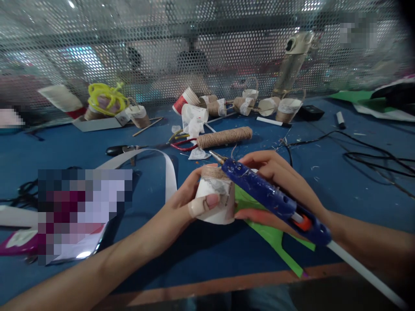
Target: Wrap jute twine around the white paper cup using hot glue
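My left hand (191, 201) is wrapped round a white paper cup (216, 199) with twine wound about its upper edge; the thumb wears a bandage. My right hand (279, 183) grips a blue hot glue gun (275, 199), its metal nozzle (216, 157) pointing left just above the cup's twine band. A white glue stick (363, 272) sticks out behind the gun. Beneath both hands lies a green paper piece (275, 239) on the blue table (324, 190).
A twine spool (225, 137), red-handled scissors (183, 144) and a white strip (162, 162) lie beyond the cup. Several decorated cups (285, 108) line the perforated metal screen (207, 43). Black cables (356, 151) cross the right side. A yellow coil (103, 99) sits at back left.
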### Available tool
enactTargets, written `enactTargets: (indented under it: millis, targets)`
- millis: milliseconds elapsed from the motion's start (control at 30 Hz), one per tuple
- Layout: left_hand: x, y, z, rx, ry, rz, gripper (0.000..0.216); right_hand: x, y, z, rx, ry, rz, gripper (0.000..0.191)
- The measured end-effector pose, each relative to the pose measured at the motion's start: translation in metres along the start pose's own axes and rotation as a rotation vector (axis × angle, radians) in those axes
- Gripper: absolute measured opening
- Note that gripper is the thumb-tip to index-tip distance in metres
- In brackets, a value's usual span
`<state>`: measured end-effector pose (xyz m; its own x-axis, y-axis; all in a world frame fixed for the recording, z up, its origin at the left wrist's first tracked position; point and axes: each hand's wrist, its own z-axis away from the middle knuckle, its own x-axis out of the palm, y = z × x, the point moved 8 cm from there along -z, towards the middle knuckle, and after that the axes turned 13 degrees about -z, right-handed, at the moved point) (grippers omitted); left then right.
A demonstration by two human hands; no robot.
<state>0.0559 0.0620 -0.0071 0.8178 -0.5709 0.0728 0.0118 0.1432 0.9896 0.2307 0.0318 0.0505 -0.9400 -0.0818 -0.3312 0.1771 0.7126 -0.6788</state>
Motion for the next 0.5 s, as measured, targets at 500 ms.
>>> enactTargets:
  millis: [500]
  targets:
    - [-0.011, 0.006, 0.001, 0.065, 0.107, -0.068, 0.059, -0.018, 0.000, 0.008, 0.149, 0.198, -0.065, 0.026]
